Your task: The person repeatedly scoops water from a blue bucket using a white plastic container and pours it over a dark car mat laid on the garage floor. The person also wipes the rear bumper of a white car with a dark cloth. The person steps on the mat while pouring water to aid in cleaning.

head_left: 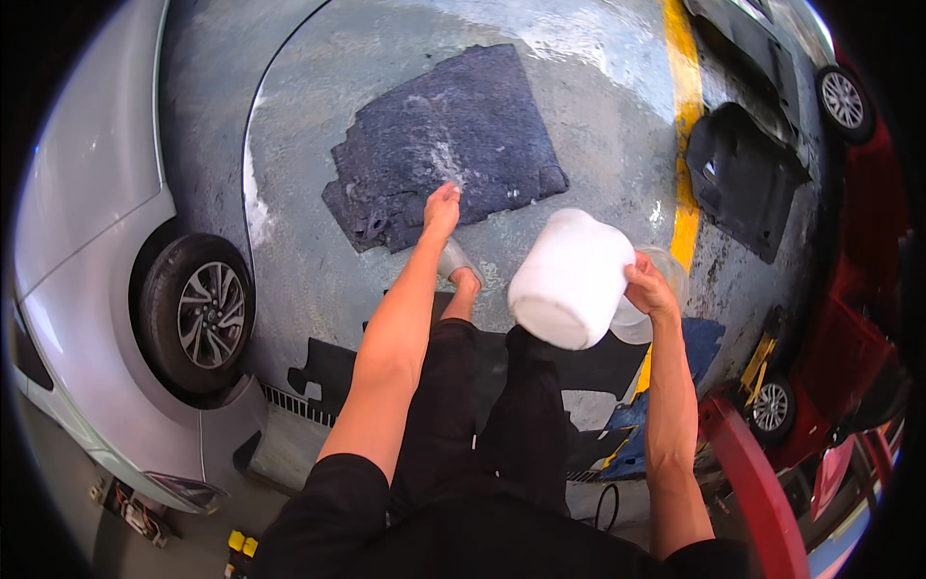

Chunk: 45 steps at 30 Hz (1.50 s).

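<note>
Car workshop: silver car (106,232), loose panels (738,179)

The person is wearing a black short-sleeved cloth shirt (458,540), black trousers (436,405) ending above the ankle, and a greyish, rounded slip-on shoe (455,258).

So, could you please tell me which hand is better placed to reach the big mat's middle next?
Probably the left hand: it is stretched out over the near part of the big mat, while the right hand is farther away and holds the tub.
</note>
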Tool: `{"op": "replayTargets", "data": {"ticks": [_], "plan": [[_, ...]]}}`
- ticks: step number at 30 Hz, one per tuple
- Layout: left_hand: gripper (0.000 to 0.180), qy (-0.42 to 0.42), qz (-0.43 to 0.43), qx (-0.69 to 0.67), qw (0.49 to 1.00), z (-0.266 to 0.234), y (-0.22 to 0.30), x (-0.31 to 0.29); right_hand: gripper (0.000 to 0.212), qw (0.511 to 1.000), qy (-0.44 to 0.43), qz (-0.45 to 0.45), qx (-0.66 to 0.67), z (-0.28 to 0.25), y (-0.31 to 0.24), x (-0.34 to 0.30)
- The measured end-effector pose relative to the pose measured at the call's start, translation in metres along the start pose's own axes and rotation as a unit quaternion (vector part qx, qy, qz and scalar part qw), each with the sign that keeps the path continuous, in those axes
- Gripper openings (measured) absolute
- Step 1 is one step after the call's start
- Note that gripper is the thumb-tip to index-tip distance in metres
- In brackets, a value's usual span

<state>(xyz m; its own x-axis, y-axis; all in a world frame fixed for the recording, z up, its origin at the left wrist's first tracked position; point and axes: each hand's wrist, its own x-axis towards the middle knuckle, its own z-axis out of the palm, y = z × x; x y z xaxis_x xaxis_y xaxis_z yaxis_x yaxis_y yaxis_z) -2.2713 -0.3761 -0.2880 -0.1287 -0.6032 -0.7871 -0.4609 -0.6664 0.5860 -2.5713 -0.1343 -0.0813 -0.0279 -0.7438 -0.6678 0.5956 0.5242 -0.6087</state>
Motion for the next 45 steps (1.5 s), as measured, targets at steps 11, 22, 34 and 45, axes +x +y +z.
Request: {"op": "replayTargets", "data": {"ticks": [11, 22, 34, 45], "plan": [[0.032, -0.199, 0.113, 0.143, 0.963, 0.183, 0.015, -0.128, 0.075, 0.706, 0.431, -0.226, 0.515, -0.165, 0.179, -0.107], [0.032, -0.284, 0.081, 0.257, 0.920, 0.326, -0.022, -0.176, 0.058, 0.686, 0.426, -0.050, 0.588, -0.240, 0.306, -0.021], [0.034, -0.264, 0.043, 0.371, 0.890, 0.368, -0.048, -0.173, 0.041, 0.842, 0.469, 0.110, -0.244, -0.310, 0.273, -0.005], [0.035, -0.238, 0.051, 0.313, 0.918, 0.364, -0.015, -0.186, 0.009, 0.723, 0.247, -0.041, -0.644, -0.234, 0.226, -0.069]]}}
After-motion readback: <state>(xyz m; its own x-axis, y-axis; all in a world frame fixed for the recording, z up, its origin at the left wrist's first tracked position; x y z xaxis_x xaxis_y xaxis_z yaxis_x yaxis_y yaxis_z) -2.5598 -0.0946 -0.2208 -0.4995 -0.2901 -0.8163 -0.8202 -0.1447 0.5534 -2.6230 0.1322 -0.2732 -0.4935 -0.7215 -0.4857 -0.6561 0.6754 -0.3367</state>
